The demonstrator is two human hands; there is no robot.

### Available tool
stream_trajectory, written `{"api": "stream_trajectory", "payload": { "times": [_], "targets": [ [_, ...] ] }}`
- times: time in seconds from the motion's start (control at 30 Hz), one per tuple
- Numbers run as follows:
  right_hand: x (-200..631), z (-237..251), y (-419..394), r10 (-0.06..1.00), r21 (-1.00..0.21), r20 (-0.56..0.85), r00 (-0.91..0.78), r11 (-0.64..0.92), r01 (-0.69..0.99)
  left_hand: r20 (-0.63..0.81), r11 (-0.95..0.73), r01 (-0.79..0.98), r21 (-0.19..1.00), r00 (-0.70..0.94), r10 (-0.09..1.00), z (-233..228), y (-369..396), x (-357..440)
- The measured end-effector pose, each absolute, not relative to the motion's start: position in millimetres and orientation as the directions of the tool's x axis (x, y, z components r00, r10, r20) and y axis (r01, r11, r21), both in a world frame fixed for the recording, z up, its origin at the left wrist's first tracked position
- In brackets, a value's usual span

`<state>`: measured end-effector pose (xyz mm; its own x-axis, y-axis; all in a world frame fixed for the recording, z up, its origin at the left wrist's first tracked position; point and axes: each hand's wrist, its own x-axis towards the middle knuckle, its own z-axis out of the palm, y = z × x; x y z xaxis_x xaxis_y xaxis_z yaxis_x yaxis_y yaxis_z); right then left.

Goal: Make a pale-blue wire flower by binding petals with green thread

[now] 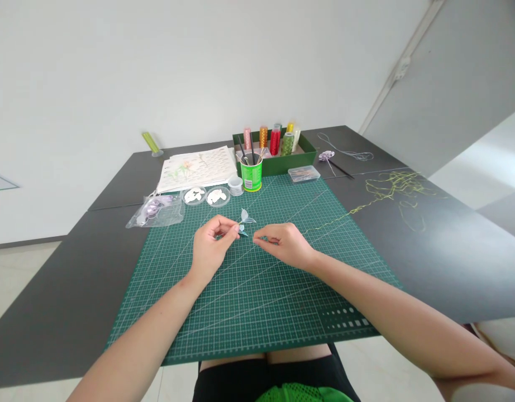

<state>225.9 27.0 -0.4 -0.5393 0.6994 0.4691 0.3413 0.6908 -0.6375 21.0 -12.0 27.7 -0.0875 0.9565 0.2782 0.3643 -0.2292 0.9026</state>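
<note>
Over the middle of the green cutting mat [257, 312], my left hand [211, 240] pinches a small sprig with pale blue petals [246, 216] between thumb and fingertips. The petals point to the right, toward my other hand. Close by, my right hand [285, 243] is closed in a pinch, its fingertips a short gap from the petals. What lies in that pinch is too small to make out. A yellow-green thread [353, 210] runs over the mat from behind my right hand to a loose tangle on the dark table.
Behind the hands stand a green cup of tools [252, 176], a green box [297, 162] with thread spools, and a clear case [303, 173]. Left are petal dishes [218, 196], a plastic bag [157, 211] and paper sheets [199, 167]. A purple flower [326, 156] lies right.
</note>
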Motion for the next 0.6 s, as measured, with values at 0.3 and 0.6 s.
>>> {"api": "stream_trajectory", "payload": {
  "times": [0.3, 0.6],
  "targets": [
    [227.1, 5.4, 20.2, 0.612, -0.533, 0.563, -0.555, 0.782, 0.323, 0.272, -0.198, 0.411, 0.89, -0.128, 0.954, 19.9, -5.6, 18.8],
    [228.5, 9.2, 17.8, 0.534, -0.437, 0.65, -0.541, 0.845, 0.308, 0.306, -0.207, 0.581, 0.787, -0.078, 0.949, 20.5, -7.7, 19.8]
  ]
}}
